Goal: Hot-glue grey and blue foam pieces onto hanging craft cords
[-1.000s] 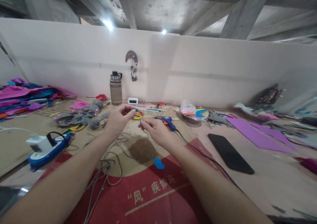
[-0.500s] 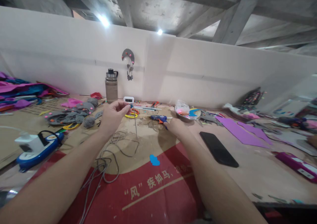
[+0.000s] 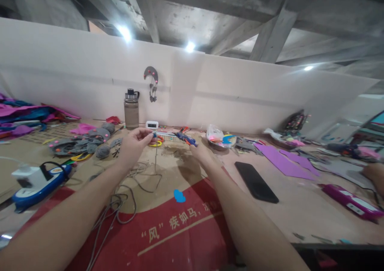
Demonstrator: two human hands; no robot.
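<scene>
My left hand (image 3: 135,145) is closed in a pinch on a small dark blue piece (image 3: 155,135). Grey cord (image 3: 156,159) hangs from the fingertips and runs down to loose coils on the cardboard. My right hand (image 3: 201,152) is closed round a blue glue gun (image 3: 185,138) with an orange part. The gun points up and left, toward the pinched piece, with a gap between them. Beneath my hands lies a bright blue cut-out (image 3: 179,196) on the red and brown cardboard (image 3: 180,239). Yellow-handled scissors (image 3: 156,144) lie behind my left fingertips.
On the left are a power strip (image 3: 42,185), grey felt pieces (image 3: 75,143) and a yarn ball (image 3: 103,151). A bottle (image 3: 131,109) stands near the wall. To the right lie a phone (image 3: 256,182), purple sheets (image 3: 283,162) and a magenta device (image 3: 349,201). Another person's hand (image 3: 375,177) shows at the right edge.
The glue gun has turned in my right hand's grip, its tip now up and left. My left hand keeps its pinch on the blue piece. The whole view has shifted slightly.
</scene>
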